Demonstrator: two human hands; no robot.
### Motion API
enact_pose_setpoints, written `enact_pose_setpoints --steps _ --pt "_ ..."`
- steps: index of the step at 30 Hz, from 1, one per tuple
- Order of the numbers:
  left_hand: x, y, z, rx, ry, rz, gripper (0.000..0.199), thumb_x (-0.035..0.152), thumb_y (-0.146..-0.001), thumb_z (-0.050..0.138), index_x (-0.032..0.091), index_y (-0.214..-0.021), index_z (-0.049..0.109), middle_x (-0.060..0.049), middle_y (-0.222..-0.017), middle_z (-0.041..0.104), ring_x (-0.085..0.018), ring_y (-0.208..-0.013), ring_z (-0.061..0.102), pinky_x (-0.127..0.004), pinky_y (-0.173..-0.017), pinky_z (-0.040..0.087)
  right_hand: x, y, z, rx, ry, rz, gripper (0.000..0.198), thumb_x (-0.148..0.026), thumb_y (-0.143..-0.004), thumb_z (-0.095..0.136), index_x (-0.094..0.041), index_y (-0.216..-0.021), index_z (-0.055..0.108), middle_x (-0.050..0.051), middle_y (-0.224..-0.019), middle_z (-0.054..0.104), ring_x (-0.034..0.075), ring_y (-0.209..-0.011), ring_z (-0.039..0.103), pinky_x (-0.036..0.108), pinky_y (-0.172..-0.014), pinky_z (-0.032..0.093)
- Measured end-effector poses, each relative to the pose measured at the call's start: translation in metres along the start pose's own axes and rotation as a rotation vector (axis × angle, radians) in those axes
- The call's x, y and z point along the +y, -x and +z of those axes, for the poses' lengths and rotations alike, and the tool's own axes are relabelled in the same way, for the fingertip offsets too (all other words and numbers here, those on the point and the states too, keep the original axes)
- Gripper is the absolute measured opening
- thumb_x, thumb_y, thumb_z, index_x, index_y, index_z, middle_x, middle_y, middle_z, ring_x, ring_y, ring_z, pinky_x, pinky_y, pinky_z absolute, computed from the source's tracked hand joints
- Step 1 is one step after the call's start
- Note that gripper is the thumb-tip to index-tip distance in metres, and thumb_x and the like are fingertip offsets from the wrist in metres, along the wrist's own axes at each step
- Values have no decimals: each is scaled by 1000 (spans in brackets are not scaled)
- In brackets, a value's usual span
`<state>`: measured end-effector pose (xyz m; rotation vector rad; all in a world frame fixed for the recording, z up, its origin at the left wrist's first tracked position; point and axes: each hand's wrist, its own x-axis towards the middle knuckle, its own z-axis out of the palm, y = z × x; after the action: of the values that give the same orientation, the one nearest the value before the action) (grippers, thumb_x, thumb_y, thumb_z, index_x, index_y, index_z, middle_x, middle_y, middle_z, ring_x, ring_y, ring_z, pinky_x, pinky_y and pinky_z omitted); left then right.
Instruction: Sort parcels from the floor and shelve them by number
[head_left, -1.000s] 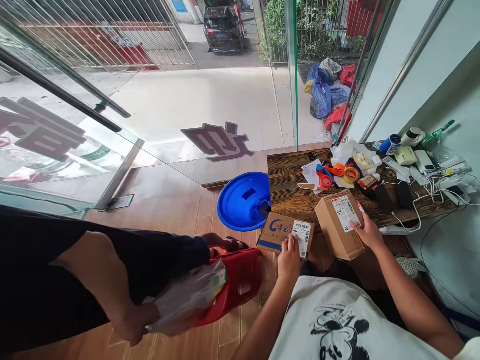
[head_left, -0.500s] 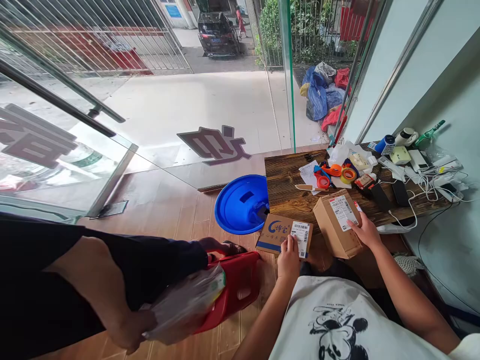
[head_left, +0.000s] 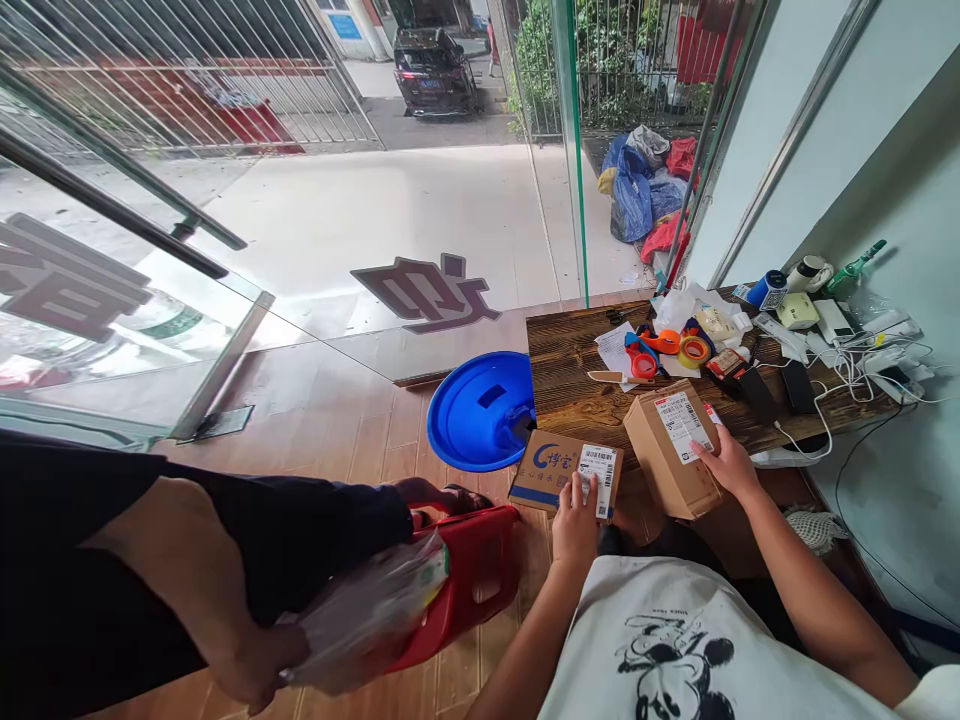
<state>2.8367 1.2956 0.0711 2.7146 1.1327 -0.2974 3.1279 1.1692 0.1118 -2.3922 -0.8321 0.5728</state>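
My left hand (head_left: 576,520) holds a flat cardboard box (head_left: 546,458) by its near edge, fingers over the top next to a white shipping label and thumb out of sight. Blue print and a blue stripe mark this box. In my right hand (head_left: 731,465) is a bigger, plain brown cardboard box (head_left: 664,468), gripped at its right side with the fingers reaching onto its shipping label. It is tilted and overlaps the near edge of the wooden table (head_left: 559,375). The two boxes are apart, side by side in front of me.
On the table lie a knife (head_left: 621,377), tape rolls (head_left: 694,350), a paper and tangled white cables (head_left: 851,365). A blue plastic basin (head_left: 457,415) stands left of the table. Beside me, another person's hand (head_left: 259,665) holds a clear plastic bag (head_left: 367,625) by a red stool (head_left: 480,570).
Both boxes stay in my hands almost unmoved. The fingers of my left hand have spread slightly on the flat box. Outside, a walking person has moved right, partly behind the door frame.
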Motion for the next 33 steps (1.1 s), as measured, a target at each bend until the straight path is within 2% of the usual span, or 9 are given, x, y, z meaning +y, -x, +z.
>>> enact_pose_setpoints --steps 6,10,13,16,20,24,28,31,33 --pt "0 1 -15 -45 45 -17 76 13 -84 68 21 -156 44 -19 -159 45 -35 -137 49 -43 -108 52 1 -2 0 11 -7 -19 54 -61 -86 56 -22 -124 56 12 -118 74 32 -110 69 44 -90 53" --pt "3 -8 -41 -171 212 -93 81 23 -79 77 27 -154 47 -15 -154 52 -34 -131 55 -40 -96 57 -1 -3 -2 4 -27 -31 52 -60 -86 57 -23 -122 56 12 -117 74 32 -108 70 43 -90 52" --pt "20 -22 -66 -22 407 -87 55 29 -92 62 24 -146 54 -11 -135 65 -28 -122 63 -39 -97 57 -3 -4 -4 -4 -45 -42 51 -60 -87 57 -23 -122 55 11 -118 74 31 -109 70 42 -90 53" --pt "55 -38 -84 203 538 139 41 27 -98 53 21 -137 60 -10 -131 65 -24 -121 62 -37 -107 52 -3 -5 -5 -11 -31 -42 53 -60 -88 57 -21 -123 54 14 -119 73 33 -111 69 44 -91 53" --pt "105 -58 -90 211 486 245 47 23 -98 51 20 -144 53 -12 -129 62 -24 -119 60 -39 -103 54 5 -11 1 4 -20 -74 59 -64 -88 58 -20 -127 53 17 -121 71 34 -112 68 45 -92 54" --pt "132 -68 -80 212 348 153 47 21 -97 50 18 -144 55 -14 -127 62 -27 -119 57 -41 -103 53 16 -16 13 89 -33 -161 73 -68 -86 58 -16 -135 49 22 -131 65 37 -124 63 50 -101 53" --pt "126 -64 -71 316 411 66 42 23 -98 50 22 -138 60 -11 -124 63 -25 -117 58 -41 -104 53 25 -17 17 77 -92 -207 71 -64 -88 56 -18 -141 45 20 -132 64 36 -124 62 52 -101 53" --pt "101 -51 -58 409 421 -232 37 21 -96 49 18 -129 65 -14 -125 63 -27 -116 60 -44 -104 53 30 -20 16 48 -119 -231 72 -66 -89 53 -17 -140 43 20 -131 64 36 -125 61 53 -104 52" --pt "81 -38 -44 383 374 -459 37 19 -93 51 13 -126 68 -16 -124 64 -29 -114 60 -46 -102 53 32 -22 16 43 -123 -243 75 -69 -89 51 -16 -140 41 22 -133 62 37 -127 59 55 -106 50"
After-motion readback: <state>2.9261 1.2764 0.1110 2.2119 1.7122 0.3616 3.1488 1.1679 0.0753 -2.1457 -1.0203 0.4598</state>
